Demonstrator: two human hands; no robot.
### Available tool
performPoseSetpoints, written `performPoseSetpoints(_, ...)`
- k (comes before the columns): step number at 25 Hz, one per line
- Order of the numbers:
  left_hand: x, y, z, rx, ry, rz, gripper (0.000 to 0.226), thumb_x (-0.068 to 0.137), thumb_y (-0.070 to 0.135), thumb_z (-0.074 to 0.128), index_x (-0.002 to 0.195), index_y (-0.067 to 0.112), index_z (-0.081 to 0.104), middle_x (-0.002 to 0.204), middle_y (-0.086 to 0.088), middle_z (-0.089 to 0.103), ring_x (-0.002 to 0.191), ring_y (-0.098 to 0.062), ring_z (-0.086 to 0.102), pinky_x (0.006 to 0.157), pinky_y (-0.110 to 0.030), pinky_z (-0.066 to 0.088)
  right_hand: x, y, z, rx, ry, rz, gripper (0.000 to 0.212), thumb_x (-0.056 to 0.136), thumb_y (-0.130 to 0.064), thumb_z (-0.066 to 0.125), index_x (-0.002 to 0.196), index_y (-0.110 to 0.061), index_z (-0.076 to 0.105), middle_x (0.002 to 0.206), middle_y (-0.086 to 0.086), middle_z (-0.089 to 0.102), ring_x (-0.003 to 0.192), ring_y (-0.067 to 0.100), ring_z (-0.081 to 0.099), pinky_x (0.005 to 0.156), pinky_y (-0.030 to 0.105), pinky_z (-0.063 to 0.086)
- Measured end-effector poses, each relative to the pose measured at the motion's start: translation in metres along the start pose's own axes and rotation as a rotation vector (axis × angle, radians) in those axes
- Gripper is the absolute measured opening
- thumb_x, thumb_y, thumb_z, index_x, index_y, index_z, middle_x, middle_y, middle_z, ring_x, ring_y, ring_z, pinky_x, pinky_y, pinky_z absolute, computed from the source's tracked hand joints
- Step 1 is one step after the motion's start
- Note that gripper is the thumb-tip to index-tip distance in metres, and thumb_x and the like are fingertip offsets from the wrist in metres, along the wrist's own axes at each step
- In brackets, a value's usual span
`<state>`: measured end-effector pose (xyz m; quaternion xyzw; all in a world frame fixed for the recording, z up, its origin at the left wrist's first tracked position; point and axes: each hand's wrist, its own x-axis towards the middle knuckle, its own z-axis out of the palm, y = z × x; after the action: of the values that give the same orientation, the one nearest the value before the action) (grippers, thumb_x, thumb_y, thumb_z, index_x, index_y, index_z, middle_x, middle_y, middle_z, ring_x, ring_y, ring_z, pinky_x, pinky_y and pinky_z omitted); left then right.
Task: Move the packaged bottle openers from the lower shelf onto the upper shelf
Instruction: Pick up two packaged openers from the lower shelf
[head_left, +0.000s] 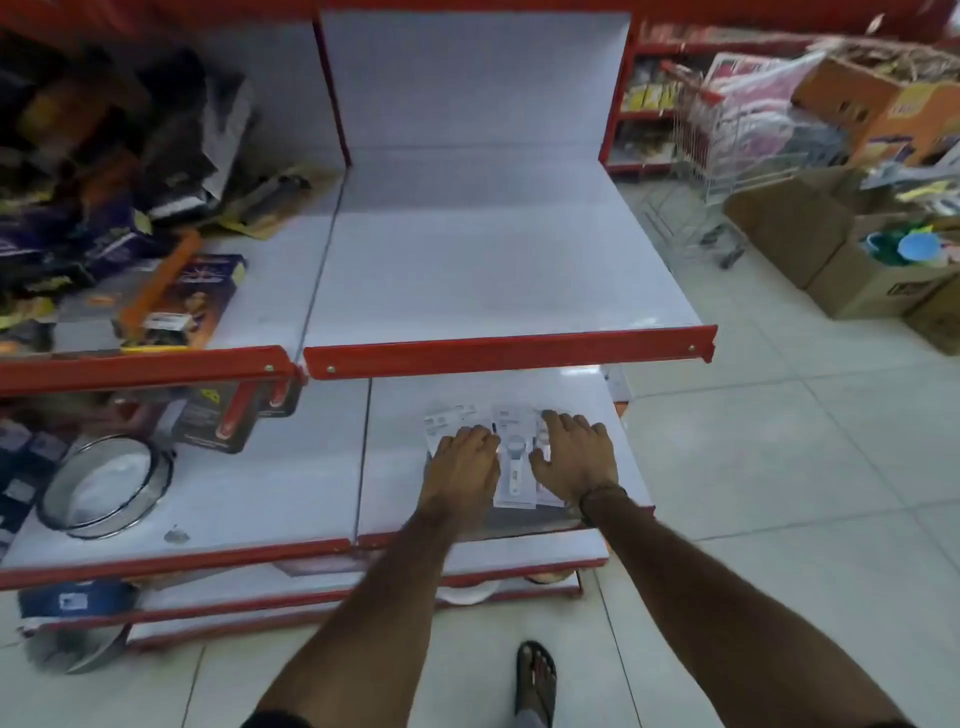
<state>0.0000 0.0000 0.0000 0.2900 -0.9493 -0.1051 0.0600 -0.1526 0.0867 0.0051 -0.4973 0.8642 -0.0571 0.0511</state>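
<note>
So the big thing here is the upper shelf (498, 270), white with a red front lip, and its right-hand bay has nothing on it. Below it sits the lower shelf (405, 467), same white top and red edge. Off to the right on the tiled floor there's a pile of cardboard boxes (841, 260) and a wire shopping cart (696, 171) stuffed with bags. The left bay of the upper shelf is cluttered with dark packaged goods (171, 301). On the left of the lower shelf there's a round sieve (104, 483), rim up.

The packaged bottle openers (511, 457) are lying flat on the lower shelf near its front right, a few white cards fanned side by side and overlapping. Left hand (465, 462) is palm down on the left cards, fingers spread flat, grip not closed around anything. Right hand (574, 457) is pressed down on the right cards the same way, fingers splayed, a dark band at the wrist. One sandalled foot (535, 680) shows at the bottom
</note>
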Motion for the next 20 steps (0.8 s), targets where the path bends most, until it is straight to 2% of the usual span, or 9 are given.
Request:
performPoseSetpoints(3, 0.055, 0.004, 0.029, -0.048, -0.039, -0.104, 0.047, 0.094, 0.015, 0.057, 0.14, 0.013, 0.048, 0.146, -0.009, 0.054, 0.133, -0.029, 0.049, 0.116, -0.044, 0.037, 0.037, 0.018, 0.017, 0.065, -0.121, 0.103, 0.066, 0.091, -0.04, 0.05, 0.149, -0.016, 0.03, 0.151, 0.008, 0.047, 0.139, 0.031, 0.042, 0.117, 0.052, 0.027)
performPoseSetpoints(5, 0.08, 0.002, 0.044, 0.042, -0.133, -0.08, 0.058, 0.093, 0.019, 0.06, 0.147, 0.011, 0.039, 0.156, -0.01, 0.042, 0.144, -0.032, 0.036, 0.122, -0.05, 0.027, 0.056, 0.028, 0.028, 0.081, -0.22, 0.131, 0.071, 0.094, -0.039, 0.046, 0.154, -0.016, 0.017, 0.162, 0.007, 0.028, 0.15, 0.03, 0.024, 0.122, 0.054, 0.014)
performPoseSetpoints(6, 0.091, -0.001, 0.053, 0.084, -0.159, -0.052, 0.063, 0.091, 0.023, 0.064, 0.147, 0.01, 0.039, 0.156, -0.011, 0.041, 0.146, -0.034, 0.034, 0.121, -0.054, 0.026, 0.065, 0.034, 0.035, 0.076, -0.258, 0.123, 0.071, 0.096, -0.038, 0.045, 0.156, -0.017, 0.013, 0.164, 0.006, 0.021, 0.152, 0.029, 0.017, 0.123, 0.055, 0.01)
performPoseSetpoints(8, 0.104, -0.011, 0.064, 0.185, -0.129, 0.038, 0.07, 0.076, 0.032, 0.081, 0.136, 0.007, 0.055, 0.14, -0.013, 0.06, 0.135, -0.039, 0.049, 0.11, -0.062, 0.039, 0.078, 0.041, 0.043, 0.057, -0.303, 0.101, 0.068, 0.096, -0.034, 0.044, 0.155, -0.016, 0.016, 0.164, 0.007, 0.022, 0.152, 0.028, 0.016, 0.123, 0.058, 0.008)
performPoseSetpoints(10, 0.112, -0.019, 0.074, 0.256, -0.142, 0.123, 0.071, 0.062, 0.038, 0.089, 0.122, 0.006, 0.067, 0.12, -0.013, 0.073, 0.119, -0.039, 0.063, 0.102, -0.065, 0.046, 0.088, 0.047, 0.046, 0.045, -0.274, 0.082, 0.06, 0.094, -0.03, 0.046, 0.149, -0.013, 0.031, 0.156, 0.01, 0.038, 0.146, 0.03, 0.03, 0.122, 0.058, 0.013)
performPoseSetpoints(12, 0.119, -0.02, 0.072, 0.258, -0.101, 0.152, 0.066, 0.059, 0.033, 0.091, 0.115, 0.006, 0.07, 0.115, -0.014, 0.074, 0.113, -0.039, 0.066, 0.103, -0.063, 0.045, 0.095, 0.049, 0.046, 0.056, -0.192, 0.067, 0.047, 0.091, -0.027, 0.049, 0.136, -0.013, 0.048, 0.14, 0.01, 0.054, 0.134, 0.031, 0.045, 0.118, 0.054, 0.025)
performPoseSetpoints(14, 0.12, -0.017, 0.061, 0.229, -0.015, 0.169, 0.043, 0.063, 0.018, 0.088, 0.102, 0.007, 0.073, 0.106, -0.013, 0.076, 0.105, -0.036, 0.068, 0.103, -0.056, 0.048, 0.095, 0.048, 0.04, 0.089, -0.066, 0.05, 0.036, 0.089, -0.023, 0.054, 0.123, -0.013, 0.061, 0.127, 0.009, 0.064, 0.121, 0.029, 0.054, 0.109, 0.048, 0.036)
performPoseSetpoints(16, 0.119, -0.014, 0.048, 0.168, 0.032, 0.169, 0.024, 0.069, 0.008, 0.082, 0.091, 0.006, 0.073, 0.093, -0.012, 0.076, 0.09, -0.031, 0.069, 0.094, -0.045, 0.054, 0.088, 0.047, 0.03, 0.132, 0.052, 0.022, 0.03, 0.088, -0.019, 0.056, 0.115, -0.013, 0.067, 0.118, 0.008, 0.069, 0.112, 0.029, 0.059, 0.098, 0.044, 0.044)
performPoseSetpoints(20, 0.091, 0.002, 0.011, 0.016, -0.046, 0.049, 0.023, 0.087, 0.008, 0.06, 0.109, 0.007, 0.063, 0.104, -0.014, 0.072, 0.084, -0.03, 0.068, 0.08, -0.038, 0.058, 0.051, 0.038, 0.009, 0.26, 0.118, -0.005, 0.024, 0.09, -0.024, 0.057, 0.11, -0.015, 0.065, 0.113, 0.008, 0.07, 0.1, 0.029, 0.065, 0.085, 0.036, 0.055)
